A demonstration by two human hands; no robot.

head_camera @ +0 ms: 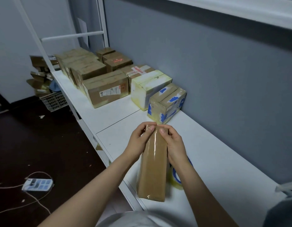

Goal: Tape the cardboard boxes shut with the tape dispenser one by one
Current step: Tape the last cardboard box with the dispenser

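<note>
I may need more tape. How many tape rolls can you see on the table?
1. The blue-cored tape roll lies on the table beside the long box, partly hidden by the right arm. Others may be hidden behind boxes.

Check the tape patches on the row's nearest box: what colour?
Blue patches on the brown box. The head view shows them best.

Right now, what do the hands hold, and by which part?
The narrow cardboard box, at its far end: left hand on its left side, right hand on its right, thumbs on top.
</note>
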